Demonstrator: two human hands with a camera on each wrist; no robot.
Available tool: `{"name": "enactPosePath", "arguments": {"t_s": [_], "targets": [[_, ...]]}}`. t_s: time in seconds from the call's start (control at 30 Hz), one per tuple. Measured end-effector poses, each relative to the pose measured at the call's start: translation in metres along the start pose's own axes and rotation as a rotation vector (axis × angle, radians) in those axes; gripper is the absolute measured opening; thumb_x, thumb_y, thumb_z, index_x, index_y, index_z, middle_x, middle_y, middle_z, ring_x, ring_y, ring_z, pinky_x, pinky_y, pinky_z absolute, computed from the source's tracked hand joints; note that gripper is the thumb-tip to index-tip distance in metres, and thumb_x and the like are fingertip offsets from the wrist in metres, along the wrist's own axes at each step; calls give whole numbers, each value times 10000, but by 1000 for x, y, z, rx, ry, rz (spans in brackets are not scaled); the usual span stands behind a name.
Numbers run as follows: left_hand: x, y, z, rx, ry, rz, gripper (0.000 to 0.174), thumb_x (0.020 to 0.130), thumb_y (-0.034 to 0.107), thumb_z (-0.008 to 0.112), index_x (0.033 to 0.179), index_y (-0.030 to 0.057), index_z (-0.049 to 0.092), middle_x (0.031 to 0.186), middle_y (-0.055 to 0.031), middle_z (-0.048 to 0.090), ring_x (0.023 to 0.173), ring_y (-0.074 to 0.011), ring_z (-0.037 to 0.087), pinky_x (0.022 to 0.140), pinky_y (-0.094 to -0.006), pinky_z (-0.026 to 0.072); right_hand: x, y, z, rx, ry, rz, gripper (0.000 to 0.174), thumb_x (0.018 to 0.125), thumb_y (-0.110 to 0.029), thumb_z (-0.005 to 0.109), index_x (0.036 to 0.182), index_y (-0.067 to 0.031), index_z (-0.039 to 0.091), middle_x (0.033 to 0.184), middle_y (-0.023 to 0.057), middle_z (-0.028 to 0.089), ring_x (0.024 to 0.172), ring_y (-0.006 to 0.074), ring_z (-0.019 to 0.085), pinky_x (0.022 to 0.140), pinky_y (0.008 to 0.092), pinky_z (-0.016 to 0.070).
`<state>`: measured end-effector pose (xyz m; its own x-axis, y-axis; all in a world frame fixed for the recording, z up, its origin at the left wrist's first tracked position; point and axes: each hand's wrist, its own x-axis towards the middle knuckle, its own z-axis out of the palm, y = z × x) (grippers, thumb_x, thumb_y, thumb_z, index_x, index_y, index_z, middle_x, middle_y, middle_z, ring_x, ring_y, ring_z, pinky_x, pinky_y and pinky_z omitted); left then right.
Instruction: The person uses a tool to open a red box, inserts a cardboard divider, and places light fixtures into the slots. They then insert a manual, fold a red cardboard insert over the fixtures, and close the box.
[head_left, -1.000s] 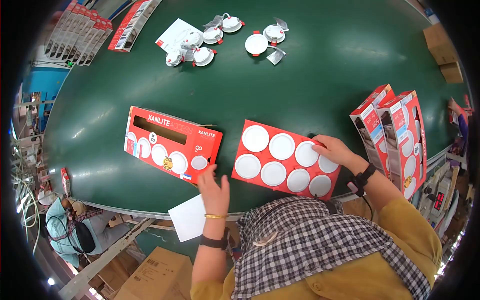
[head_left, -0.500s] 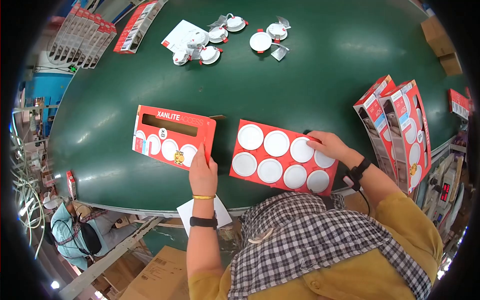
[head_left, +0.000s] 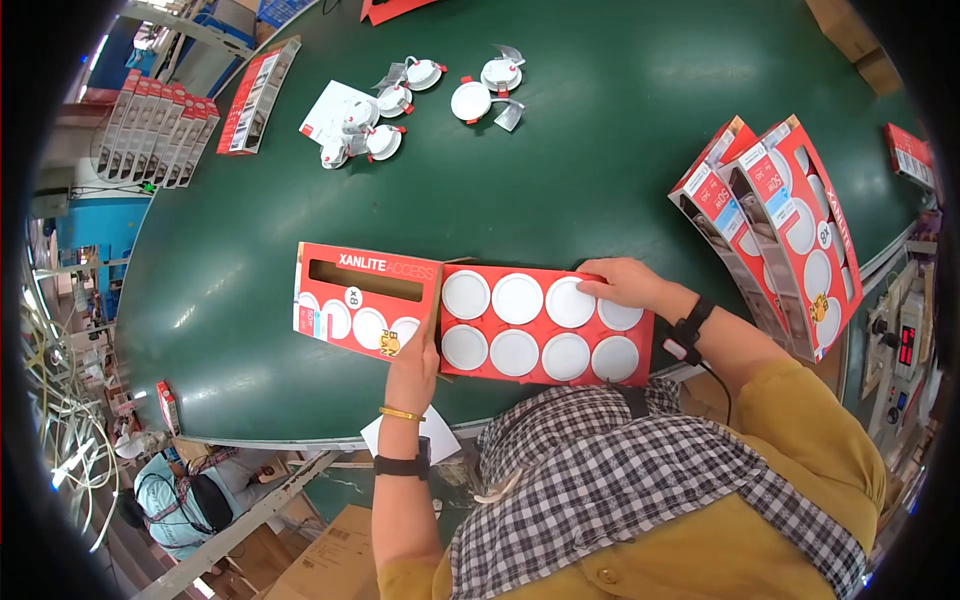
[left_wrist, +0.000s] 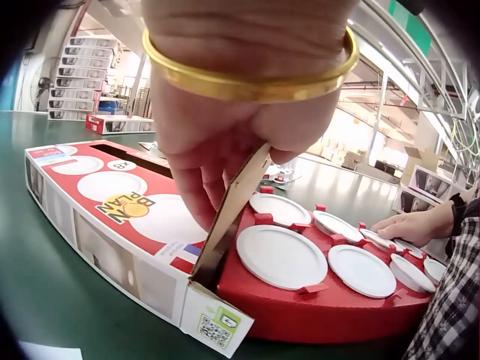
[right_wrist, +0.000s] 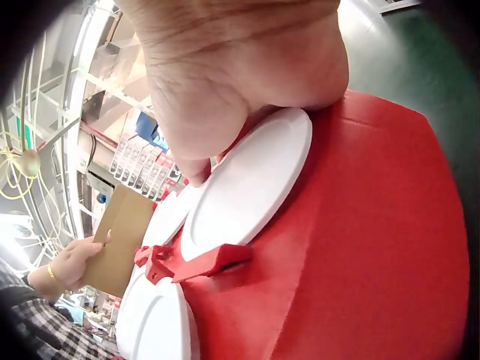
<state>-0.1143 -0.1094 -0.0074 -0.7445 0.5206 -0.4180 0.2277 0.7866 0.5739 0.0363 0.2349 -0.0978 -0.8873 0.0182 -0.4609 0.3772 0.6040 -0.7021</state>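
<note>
A red tray (head_left: 645,350) carries two rows of round white downlights (head_left: 517,300), and its left end meets the open end of a red XANLITE box (head_left: 425,300). My left hand (head_left: 412,372) holds the box at that end. In the left wrist view, a brown cardboard flap (left_wrist: 234,193) stands up between thumb and fingers, right at the tray's end. My right hand (head_left: 630,283) grips the tray's far edge near its right end, over a downlight (right_wrist: 251,184) in the right wrist view. The fingers under the edge are hidden.
Two packed boxes (head_left: 790,240) stand at the right. Loose downlights (head_left: 470,101) and a white sheet (head_left: 325,110) lie at the back. A row of boxes (head_left: 155,130) stands at far left, and white paper (head_left: 440,440) lies at the front edge.
The tray has moved left against the box's open end, with my right hand on it. My left hand has come to the box and taken hold of its open end.
</note>
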Motion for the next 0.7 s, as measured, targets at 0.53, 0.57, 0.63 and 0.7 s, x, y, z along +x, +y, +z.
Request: {"name": "enactPosePath", "arguments": {"t_s": [0.53, 0.57, 0.63, 0.7], "targets": [[-12, 12, 1, 7, 37, -10, 437, 1004, 208, 416, 1384, 18, 516, 1065, -292, 646, 949, -455, 630, 800, -477, 515, 1, -1, -5, 15, -26, -27, 427, 972, -452, 535, 1211, -111, 633, 1119, 147, 700, 1057, 343, 646, 908, 440, 495], [-13, 9, 2, -6, 51, -4, 438, 1005, 209, 415, 1384, 13, 516, 1067, -292, 647, 950, -456, 630, 802, -476, 516, 1, 0, -5, 16, -26, -27, 427, 972, -452, 535, 1211, -111, 633, 1119, 147, 700, 1057, 343, 646, 908, 440, 495], [-12, 5, 5, -13, 42, 4, 441, 1006, 211, 413, 1384, 10, 515, 1070, -292, 647, 951, -454, 631, 804, -473, 516, 2, 1, -4, 8, -20, -39, 424, 972, -451, 535, 1208, -112, 634, 1118, 147, 700, 1056, 343, 646, 908, 443, 495], [-11, 6, 6, -23, 31, 11, 443, 1006, 213, 411, 1384, 6, 514, 1073, -291, 647, 951, -452, 632, 805, -471, 516, 1, -2, -6, 9, -19, -39, 423, 972, -452, 535, 1206, -113, 634, 1118, 147, 700, 1055, 344, 646, 908, 444, 495]]}}
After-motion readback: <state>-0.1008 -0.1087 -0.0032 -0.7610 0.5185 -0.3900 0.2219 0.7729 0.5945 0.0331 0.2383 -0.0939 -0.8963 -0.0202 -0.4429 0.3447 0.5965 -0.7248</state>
